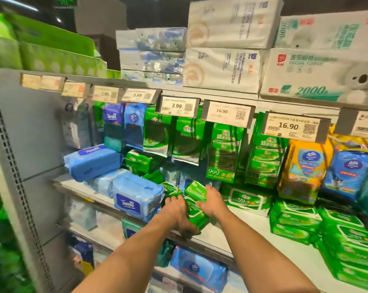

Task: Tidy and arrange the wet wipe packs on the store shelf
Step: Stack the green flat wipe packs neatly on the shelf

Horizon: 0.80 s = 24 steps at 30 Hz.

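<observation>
Small green wet wipe packs point(196, 210) are bunched between my two hands above the front of the white shelf point(238, 227). My left hand point(178, 214) grips them from the left and below. From the right, my right hand point(210, 203) presses on a green pack point(196, 190) at the top of the bunch. Another small green pack point(170, 188) lies just behind my left hand. Blue Tempo wipe packs point(134, 199) lie to the left. Stacked green lidded packs point(293, 220) sit at the right.
Green multipacks point(223, 153) and blue and yellow packs point(305, 168) hang from pegs behind price tags point(227, 113). Tissue bales point(227, 68) fill the top shelf. A grey upright panel point(30, 144) bounds the left. More packs sit on the lower shelf point(197, 269).
</observation>
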Motion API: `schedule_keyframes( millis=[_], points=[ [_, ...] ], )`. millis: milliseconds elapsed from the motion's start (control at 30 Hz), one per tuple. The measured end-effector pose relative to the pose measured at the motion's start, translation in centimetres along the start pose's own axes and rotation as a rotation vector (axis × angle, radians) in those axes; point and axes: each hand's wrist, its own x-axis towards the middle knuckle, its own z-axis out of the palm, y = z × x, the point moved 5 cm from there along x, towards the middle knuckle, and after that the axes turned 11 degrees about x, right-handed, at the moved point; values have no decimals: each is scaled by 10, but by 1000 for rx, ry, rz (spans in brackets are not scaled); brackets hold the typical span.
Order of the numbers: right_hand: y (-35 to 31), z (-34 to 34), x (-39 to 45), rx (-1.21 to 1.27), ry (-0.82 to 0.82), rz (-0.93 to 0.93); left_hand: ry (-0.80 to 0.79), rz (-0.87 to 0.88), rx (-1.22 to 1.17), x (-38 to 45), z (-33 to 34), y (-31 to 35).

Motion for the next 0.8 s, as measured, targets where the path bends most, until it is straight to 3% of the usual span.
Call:
schedule_keyframes(
  millis=[200,367,500,633,800],
  points=[
    [5,-8,-15,-125,21,-44,3,-18,-71,5,-1,2],
    [20,-49,-44,-236,61,-239,25,-52,-152,5,-6,0],
    [44,-89,-74,-322,84,-388,20,138,-138,-3,-13,34],
    [66,-128,-110,-371,128,-450,-104,415,-136,-13,-16,92],
    [103,-181,-155,-446,170,-366,-81,547,-122,-21,-24,159]
  ],
)
